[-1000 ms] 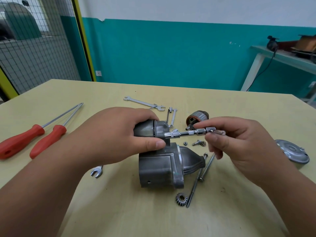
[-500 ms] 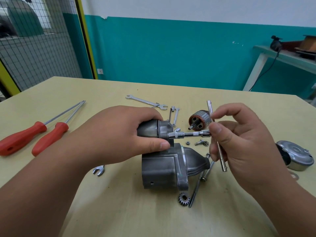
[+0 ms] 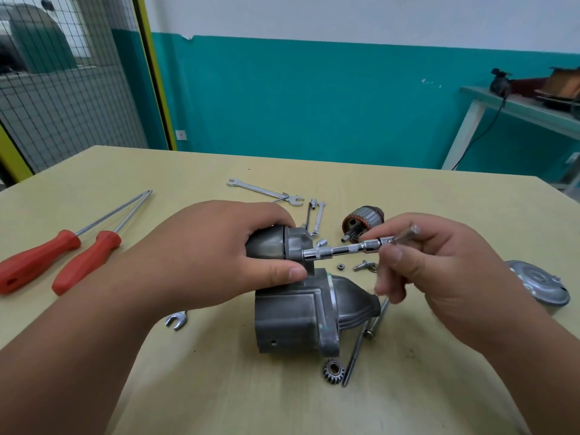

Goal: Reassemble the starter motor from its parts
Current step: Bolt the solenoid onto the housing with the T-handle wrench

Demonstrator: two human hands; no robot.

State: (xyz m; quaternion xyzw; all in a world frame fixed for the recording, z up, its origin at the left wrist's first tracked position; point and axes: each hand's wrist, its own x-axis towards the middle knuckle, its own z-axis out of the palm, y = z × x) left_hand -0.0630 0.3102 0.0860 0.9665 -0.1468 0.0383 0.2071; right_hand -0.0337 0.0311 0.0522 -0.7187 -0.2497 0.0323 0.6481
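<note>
The grey starter motor housing stands on the table in front of me. My left hand grips the solenoid cylinder on top of it. A chrome socket driver sticks out sideways from the solenoid's end. My right hand pinches the driver's sliding T-bar handle; its lower fingers are blurred. The armature lies behind, a small pinion gear in front, two long through bolts at the housing's right, and the round end cover at far right.
Two red-handled screwdrivers lie at the left. A long spanner and smaller ones lie at the back, another small spanner under my left wrist. A nut and a small bolt lie beyond the housing.
My right hand has turned the T-bar handle: it stood upright half a second ago and now lies nearly level again. The left hand keeps its grip on the solenoid.
</note>
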